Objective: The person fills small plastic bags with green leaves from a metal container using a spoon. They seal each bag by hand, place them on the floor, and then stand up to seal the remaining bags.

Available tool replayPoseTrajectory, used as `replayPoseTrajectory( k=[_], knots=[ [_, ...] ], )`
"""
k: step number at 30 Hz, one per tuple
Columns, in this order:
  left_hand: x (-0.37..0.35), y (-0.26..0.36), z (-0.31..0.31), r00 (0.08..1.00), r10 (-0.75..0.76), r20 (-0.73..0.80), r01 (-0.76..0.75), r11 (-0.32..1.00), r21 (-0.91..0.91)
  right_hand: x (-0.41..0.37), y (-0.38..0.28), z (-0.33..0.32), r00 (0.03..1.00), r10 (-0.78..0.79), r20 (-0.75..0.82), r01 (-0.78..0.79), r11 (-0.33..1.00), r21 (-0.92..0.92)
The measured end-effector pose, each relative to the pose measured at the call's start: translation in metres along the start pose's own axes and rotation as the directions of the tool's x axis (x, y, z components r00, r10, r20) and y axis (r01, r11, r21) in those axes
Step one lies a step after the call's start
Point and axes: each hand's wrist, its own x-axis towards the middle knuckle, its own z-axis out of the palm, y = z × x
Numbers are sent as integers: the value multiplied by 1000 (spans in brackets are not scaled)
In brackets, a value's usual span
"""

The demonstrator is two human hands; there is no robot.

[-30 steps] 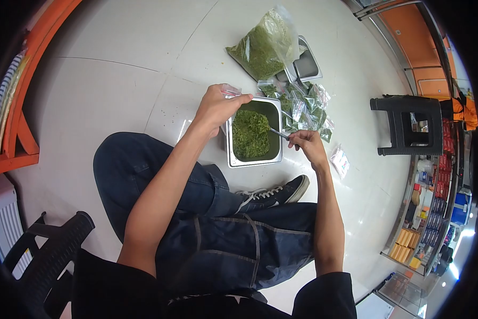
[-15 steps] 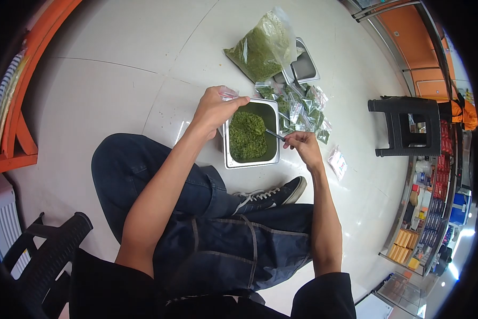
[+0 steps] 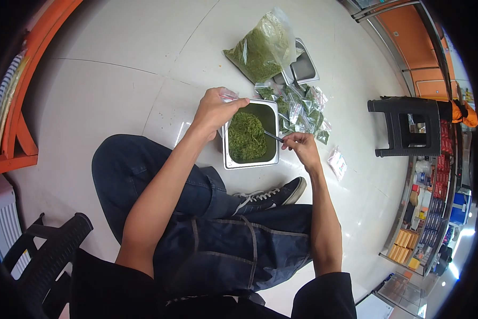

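Note:
A metal container (image 3: 251, 164) on the floor holds a heap of chopped green herbs (image 3: 246, 137). At its upper left rim is my left hand (image 3: 216, 110), closed on a small clear plastic bag (image 3: 229, 95) with a pinkish edge. My right hand (image 3: 301, 148), at the container's right side, pinches the handle of a metal spoon (image 3: 273, 136). The spoon's head is down in the herbs and cannot be made out. Filled small bags of herbs (image 3: 301, 111) lie in a pile right of the container.
A large bag of herbs (image 3: 263, 47) leans by a second metal container (image 3: 305, 67) behind. A packet of bags (image 3: 337, 162) lies to the right. Black stools (image 3: 380, 127) stand right and lower left, with stocked shelves (image 3: 427, 212) at far right and an orange shelf (image 3: 13, 114) at left.
My right hand has shifted very slightly left with the spoon, whose head now sits in the herbs. My left hand and the small bag have hardly moved.

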Motion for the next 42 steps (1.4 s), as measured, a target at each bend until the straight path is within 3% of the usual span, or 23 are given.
replayPoseTrajectory(
  k=[10, 35, 40, 42],
  knots=[
    [-4, 3, 0, 1000, -5, 7, 5, 1000, -28, -1, -1, 2, 1000, 6, 15, -7, 995, 97],
    [-3, 0, 1, 999, 46, -24, -46, 998, 38, -1, -2, -1, 1000, 14, -12, -12, 994, 109],
    [0, -5, 3, 995, 85, -45, -80, 992, 102, -7, -26, -16, 997, -68, -23, 71, 982, 172],
    [1, -6, 5, 901, 422, -107, -325, 815, 480, -11, -34, -24, 994, -93, -53, 101, 976, 192]
  ],
)
